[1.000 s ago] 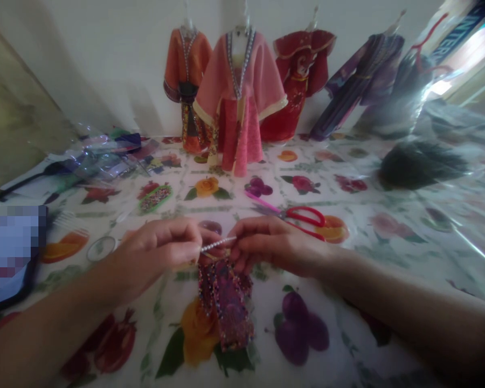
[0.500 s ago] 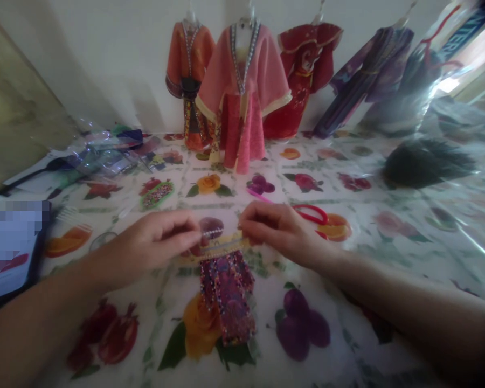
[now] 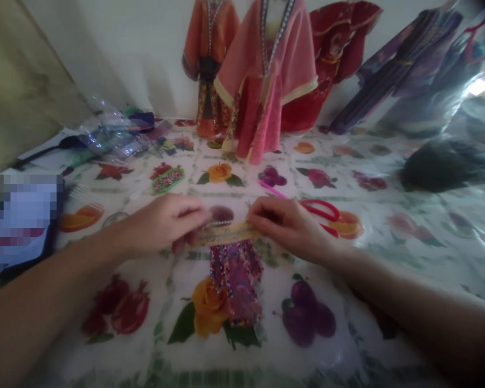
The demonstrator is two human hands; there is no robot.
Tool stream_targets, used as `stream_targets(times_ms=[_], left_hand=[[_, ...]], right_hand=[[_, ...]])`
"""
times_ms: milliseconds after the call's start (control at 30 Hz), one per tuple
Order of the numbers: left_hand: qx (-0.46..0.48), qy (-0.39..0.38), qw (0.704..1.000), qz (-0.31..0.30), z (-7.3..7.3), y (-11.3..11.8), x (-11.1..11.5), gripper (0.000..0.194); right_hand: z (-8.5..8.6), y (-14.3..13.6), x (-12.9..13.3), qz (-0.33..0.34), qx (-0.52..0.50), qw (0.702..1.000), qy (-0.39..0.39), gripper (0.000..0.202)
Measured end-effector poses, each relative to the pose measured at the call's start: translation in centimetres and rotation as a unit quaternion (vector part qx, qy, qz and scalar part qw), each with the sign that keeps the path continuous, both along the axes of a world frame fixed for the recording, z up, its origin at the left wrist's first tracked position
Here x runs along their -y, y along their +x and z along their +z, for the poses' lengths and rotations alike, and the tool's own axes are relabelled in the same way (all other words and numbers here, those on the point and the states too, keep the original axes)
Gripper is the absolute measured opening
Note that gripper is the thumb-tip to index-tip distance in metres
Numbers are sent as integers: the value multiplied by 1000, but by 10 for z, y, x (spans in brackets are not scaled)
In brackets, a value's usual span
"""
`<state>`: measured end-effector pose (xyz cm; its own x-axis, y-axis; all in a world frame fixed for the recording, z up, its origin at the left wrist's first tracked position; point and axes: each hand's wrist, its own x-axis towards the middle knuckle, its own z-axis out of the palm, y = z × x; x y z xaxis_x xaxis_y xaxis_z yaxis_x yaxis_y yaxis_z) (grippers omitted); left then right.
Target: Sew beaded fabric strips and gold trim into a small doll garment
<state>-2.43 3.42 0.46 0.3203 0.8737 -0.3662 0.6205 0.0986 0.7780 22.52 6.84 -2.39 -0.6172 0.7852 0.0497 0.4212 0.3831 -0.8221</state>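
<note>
Between my hands lies a doll-sized belt piece, a yellow band (image 3: 226, 234) with purple beaded panels (image 3: 242, 285) hanging below it on the tablecloth. A short strand of small pale beads (image 3: 221, 222) runs just above the band, out of the pinched fingertips of my left hand (image 3: 167, 221). The left fingers also overlap the band's left end. At the other end, my right hand (image 3: 289, 223) has thumb and fingers pressed together right by the band. What sits in that pinch is too small and blurred to make out.
Red-handled scissors (image 3: 321, 210) and a pink stick (image 3: 272, 188) lie beyond my right hand. A green tray of beads (image 3: 168, 179) is past the left. A phone (image 3: 20, 221) stands at far left. Behind are a pink doll dress (image 3: 262, 81) and other dressed figures; plastic bags lie around.
The camera view has shifted, so the dresses stand higher and further right in the picture. Both hands stay pinched at the band, with the bead strand now lower, closer to it.
</note>
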Motion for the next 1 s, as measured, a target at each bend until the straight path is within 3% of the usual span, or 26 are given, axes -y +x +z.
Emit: stream_targets(times_ms=[200,600,767,1000], left_hand=[[-45,43,998,2,-2,6,3,37],[-71,52,996,22,-4,8,-1,43],[-88,49,995,12,-12,6,-2,40],[-138,79,987,-29,-10,12,-4,29]], right_hand=[[1,-2,1,-2,30,999,32,12],[0,-2,-1,4,60,996,64,15],[0,-1,-3,14,91,992,85,16],[2,-3,-3,10,105,990,91,14]])
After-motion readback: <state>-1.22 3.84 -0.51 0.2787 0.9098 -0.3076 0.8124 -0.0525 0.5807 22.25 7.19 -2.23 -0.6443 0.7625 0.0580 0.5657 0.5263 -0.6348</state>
